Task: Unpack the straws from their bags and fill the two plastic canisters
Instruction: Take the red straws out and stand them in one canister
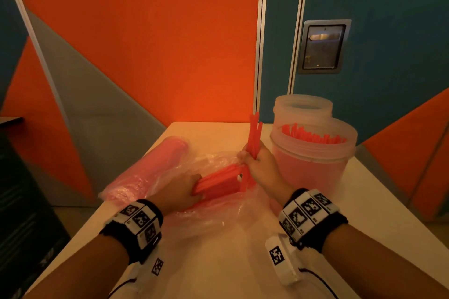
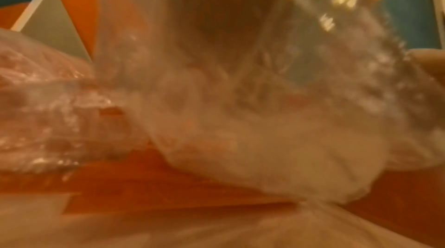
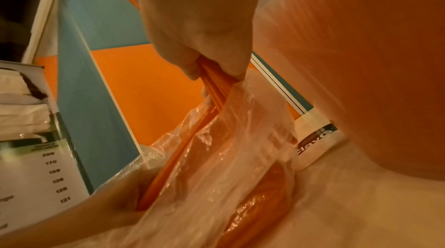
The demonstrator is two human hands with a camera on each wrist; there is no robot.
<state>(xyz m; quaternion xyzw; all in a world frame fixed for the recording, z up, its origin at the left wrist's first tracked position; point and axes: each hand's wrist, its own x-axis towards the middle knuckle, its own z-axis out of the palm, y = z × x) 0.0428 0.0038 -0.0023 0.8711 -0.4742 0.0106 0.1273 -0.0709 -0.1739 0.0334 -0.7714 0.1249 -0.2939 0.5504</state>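
An opened clear bag (image 1: 218, 204) of red straws (image 1: 218, 182) lies mid-table. My left hand (image 1: 179, 192) grips the lying bundle of straws at its near end, inside the bag. My right hand (image 1: 255, 162) grips a small bunch of straws (image 1: 255, 133) held upright above the bag mouth; in the right wrist view these straws (image 3: 211, 88) run from my fist (image 3: 204, 42) down into the bag (image 3: 228, 157). The near canister (image 1: 313, 160) on the right is packed with red straws. A second translucent canister (image 1: 302, 109) stands behind it. The left wrist view shows only blurred plastic (image 2: 240, 119).
A sealed bag of pink straws (image 1: 150, 167) lies to the left on the white table (image 1: 230, 262). An orange and grey wall panel (image 1: 145, 43) rises just behind the table. A printed board (image 3: 36, 157) stands at the left in the right wrist view.
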